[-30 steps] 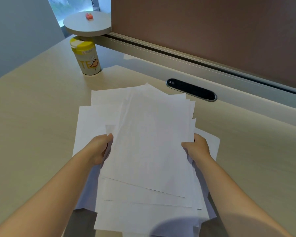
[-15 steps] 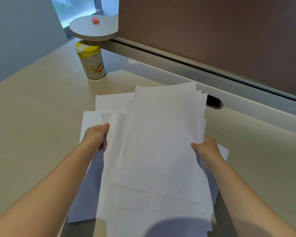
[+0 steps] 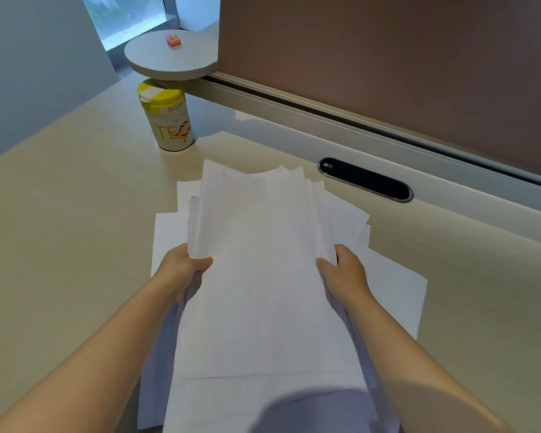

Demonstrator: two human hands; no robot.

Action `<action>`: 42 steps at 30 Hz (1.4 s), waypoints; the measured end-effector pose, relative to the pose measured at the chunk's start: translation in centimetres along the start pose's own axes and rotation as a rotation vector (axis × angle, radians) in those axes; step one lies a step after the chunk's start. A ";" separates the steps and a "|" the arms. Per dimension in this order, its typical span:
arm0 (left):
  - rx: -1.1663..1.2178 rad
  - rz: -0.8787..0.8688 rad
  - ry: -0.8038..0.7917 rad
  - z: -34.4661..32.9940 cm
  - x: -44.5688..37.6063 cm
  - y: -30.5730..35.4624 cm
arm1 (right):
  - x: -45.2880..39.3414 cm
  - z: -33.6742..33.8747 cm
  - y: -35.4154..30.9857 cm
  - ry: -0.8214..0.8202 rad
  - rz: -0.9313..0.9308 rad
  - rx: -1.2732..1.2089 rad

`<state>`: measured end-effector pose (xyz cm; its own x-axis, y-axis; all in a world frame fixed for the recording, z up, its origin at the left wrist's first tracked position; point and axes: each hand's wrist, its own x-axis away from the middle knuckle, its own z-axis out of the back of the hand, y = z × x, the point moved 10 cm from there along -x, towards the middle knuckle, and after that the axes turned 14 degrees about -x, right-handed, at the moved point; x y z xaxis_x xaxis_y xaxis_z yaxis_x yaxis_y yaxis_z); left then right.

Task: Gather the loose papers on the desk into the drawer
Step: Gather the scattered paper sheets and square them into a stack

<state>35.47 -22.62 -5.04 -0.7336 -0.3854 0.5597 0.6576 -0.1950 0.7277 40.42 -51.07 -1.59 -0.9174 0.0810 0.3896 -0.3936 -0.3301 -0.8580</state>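
The left hand (image 3: 181, 270) and right hand (image 3: 344, 270) each clamp a side edge of the paper stack (image 3: 263, 276) between them, above the bench (image 3: 60, 245). Squeezing inward evenly should square the splayed sheets; the drawer isn't visible.

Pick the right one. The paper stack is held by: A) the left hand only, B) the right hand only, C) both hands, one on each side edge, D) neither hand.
C: the left hand and right hand each grip a side edge of the paper stack.
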 end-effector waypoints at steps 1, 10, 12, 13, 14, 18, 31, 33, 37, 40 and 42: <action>-0.010 -0.015 0.060 0.9 0.1 0.0 | 0.1 1.0 -0.3 0.083 0.044 0.150; 0.036 -0.062 0.163 3.5 -0.4 -0.9 | 1.2 0.7 4.2 -0.007 -0.167 0.495; 0.051 -0.069 0.148 3.3 -0.4 -1.1 | 0.7 -1.6 2.7 -0.094 -0.101 0.362; 0.054 -0.074 0.142 3.3 -0.4 -1.0 | 0.7 -2.8 1.8 -0.140 -0.072 0.266; 0.054 -0.075 0.136 3.3 -0.4 -1.0 | 0.8 -3.9 0.9 -0.184 -0.054 0.140; 0.055 -0.056 0.164 3.7 -0.4 -1.0 | 1.0 -3.7 -1.0 -0.126 -0.013 -0.186; -0.664 0.036 0.318 3.9 2.3 -0.6 | 1.9 -5.1 2.2 -0.227 -0.003 0.448; -0.620 0.021 0.284 2.8 2.4 -0.4 | 1.6 -5.0 2.1 -0.226 -0.009 0.444; -0.536 0.080 0.307 3.4 2.9 -1.1 | 1.1 -1.5 1.5 -0.019 -0.039 0.408; -0.532 0.165 0.345 5.0 3.9 -2.6 | 1.6 0.5 1.8 0.088 -0.138 0.313; -0.538 0.218 0.367 5.7 4.3 -3.4 | 1.7 0.7 1.7 0.111 -0.145 0.230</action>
<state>29.07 -18.48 -2.80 -0.5315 -0.7289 0.4315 0.8470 -0.4624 0.2622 38.26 -52.20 -2.20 -0.8584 0.2410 0.4528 -0.5089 -0.5113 -0.6925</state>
